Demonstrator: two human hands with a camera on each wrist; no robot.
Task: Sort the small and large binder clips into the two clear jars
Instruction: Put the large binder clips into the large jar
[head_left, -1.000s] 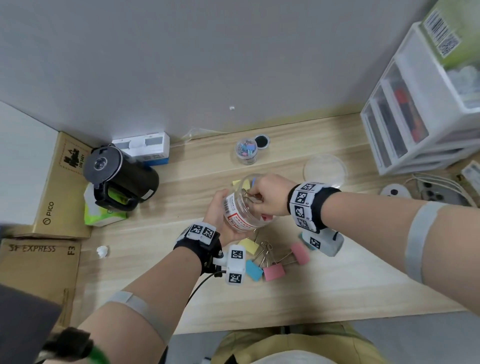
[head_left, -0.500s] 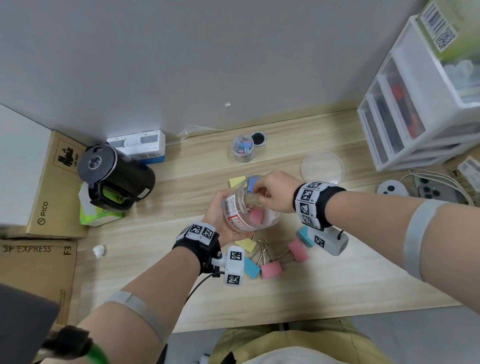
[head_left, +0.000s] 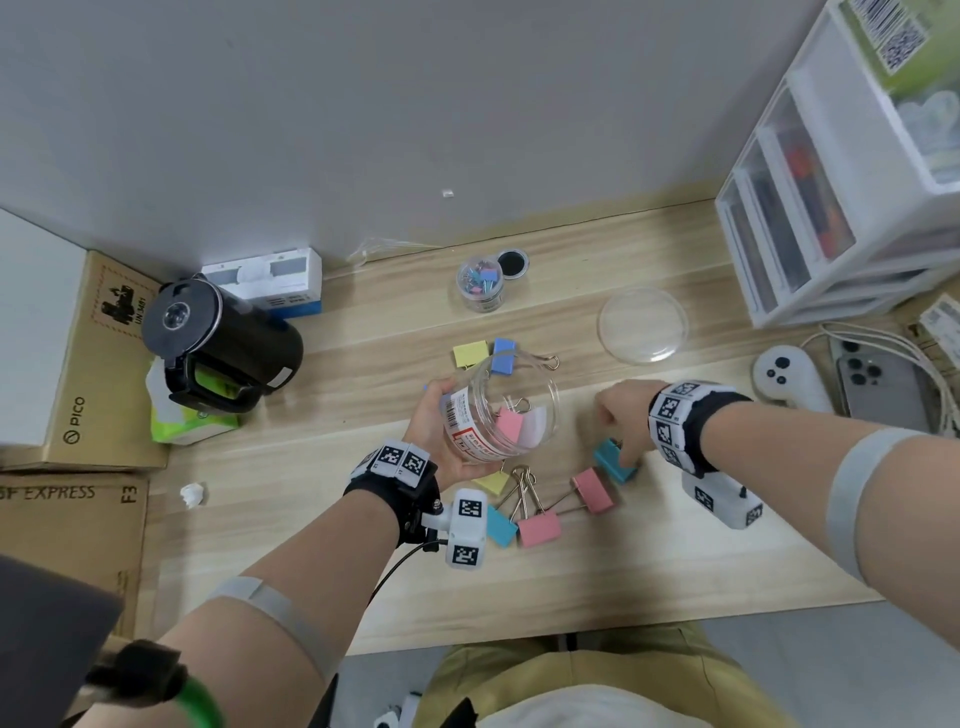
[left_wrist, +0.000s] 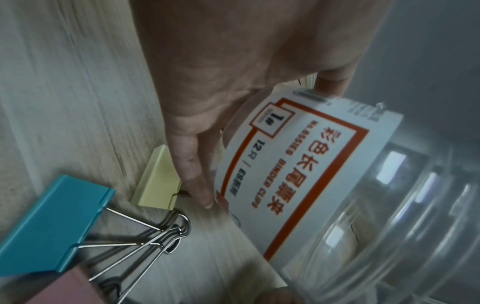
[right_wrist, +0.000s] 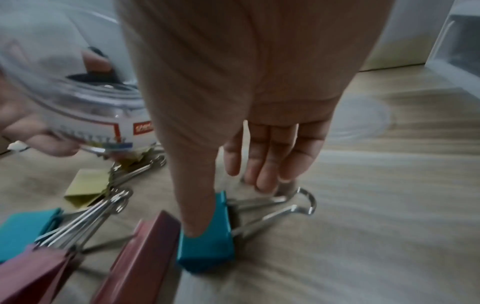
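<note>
My left hand (head_left: 439, 431) grips a large clear labelled jar (head_left: 511, 410), tilted with its mouth to the right; one pink clip (head_left: 509, 423) lies inside. To its right, my right hand (head_left: 621, 421) reaches down to a teal large clip (head_left: 610, 460) on the table. In the right wrist view the thumb rests on that teal clip (right_wrist: 210, 251) and the straight fingers (right_wrist: 262, 174) touch its wire handles. Other large clips lie below the jar: pink (head_left: 592, 488), pink (head_left: 539, 529), blue (head_left: 501, 526), yellow (head_left: 491, 482). A small jar (head_left: 480, 285) of small clips stands at the back.
Behind the jar lie a yellow clip (head_left: 469, 354) and a blue clip (head_left: 503, 356). A clear lid (head_left: 642, 325) and a black cap (head_left: 511, 261) lie further back. A black kettle (head_left: 218, 338) stands left, white drawers (head_left: 831, 208) right, with a controller (head_left: 789, 376) and phone (head_left: 878, 384).
My right hand left the jar mouth, leaving a pink clip inside, and moved right and down onto the teal clip. The left hand still holds the jar.
</note>
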